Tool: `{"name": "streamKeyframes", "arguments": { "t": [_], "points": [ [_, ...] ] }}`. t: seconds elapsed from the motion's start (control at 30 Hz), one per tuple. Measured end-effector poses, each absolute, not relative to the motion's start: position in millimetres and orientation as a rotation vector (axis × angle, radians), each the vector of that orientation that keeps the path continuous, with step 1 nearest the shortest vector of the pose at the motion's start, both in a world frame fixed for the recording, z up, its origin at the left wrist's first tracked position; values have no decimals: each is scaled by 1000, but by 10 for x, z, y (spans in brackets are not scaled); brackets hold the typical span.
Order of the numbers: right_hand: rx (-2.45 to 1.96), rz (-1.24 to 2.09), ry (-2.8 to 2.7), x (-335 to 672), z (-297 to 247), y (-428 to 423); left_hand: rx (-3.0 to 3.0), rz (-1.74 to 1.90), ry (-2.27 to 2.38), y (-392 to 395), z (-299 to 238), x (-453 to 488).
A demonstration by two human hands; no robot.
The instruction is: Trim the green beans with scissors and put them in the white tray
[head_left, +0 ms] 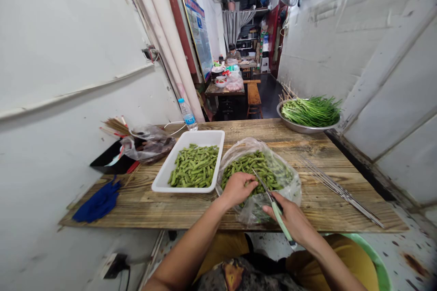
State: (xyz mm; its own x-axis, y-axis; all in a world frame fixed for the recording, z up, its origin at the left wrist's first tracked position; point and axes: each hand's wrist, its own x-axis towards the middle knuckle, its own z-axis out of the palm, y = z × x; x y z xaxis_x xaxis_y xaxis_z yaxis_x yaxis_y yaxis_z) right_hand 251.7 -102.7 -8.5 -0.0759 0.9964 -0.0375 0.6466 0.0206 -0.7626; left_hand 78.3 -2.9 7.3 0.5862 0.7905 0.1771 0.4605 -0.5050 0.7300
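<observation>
My left hand (238, 188) reaches into a clear plastic bag (290, 186) heaped with green bean pods (262, 167), its fingers curled around pods at the near edge of the heap. My right hand (292, 219) is closed on the pale green handle of a pair of scissors (273, 202), whose blades point up and left toward the left hand's fingertips. To the left of the bag sits a white rectangular tray (164, 181) filled with trimmed green pods (195, 172). Both stand on a wooden table (341, 163).
A metal bowl of long green stalks (311, 111) stands at the far right corner. Thin metal skewers (336, 187) lie on the right side. A water bottle (187, 115), a crumpled bag (150, 143), bamboo sticks (114, 126) and blue cloth (99, 202) occupy the left. A person (233, 52) sits far behind.
</observation>
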Motion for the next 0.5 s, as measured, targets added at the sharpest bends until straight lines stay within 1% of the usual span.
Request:
{"name": "streamKeyframes", "arguments": {
  "t": [0.1, 0.2, 0.27, 0.33, 0.4, 0.5],
  "points": [
    [-1699, 860, -1757, 2519, -66, -1018, 2053, 690, 971, -15, 39, 786],
    [-1682, 875, -1689, 2527, -102, -1008, 1691, 779, 1007, 1, -7, 793],
    [-1656, 990, -1600, 2529, -150, -1016, 1328, 778, 968, 9, -35, 792],
    [-1597, 1180, -1506, 2524, -204, -1038, 1040, 732, 858, 8, -53, 790],
    [-1515, 1334, -1431, 2509, -257, -1064, 908, 733, 759, -5, -63, 797],
    [-1434, 1417, -1370, 2482, -325, -1086, 876, 821, 723, -45, -73, 837]
  ]
}}
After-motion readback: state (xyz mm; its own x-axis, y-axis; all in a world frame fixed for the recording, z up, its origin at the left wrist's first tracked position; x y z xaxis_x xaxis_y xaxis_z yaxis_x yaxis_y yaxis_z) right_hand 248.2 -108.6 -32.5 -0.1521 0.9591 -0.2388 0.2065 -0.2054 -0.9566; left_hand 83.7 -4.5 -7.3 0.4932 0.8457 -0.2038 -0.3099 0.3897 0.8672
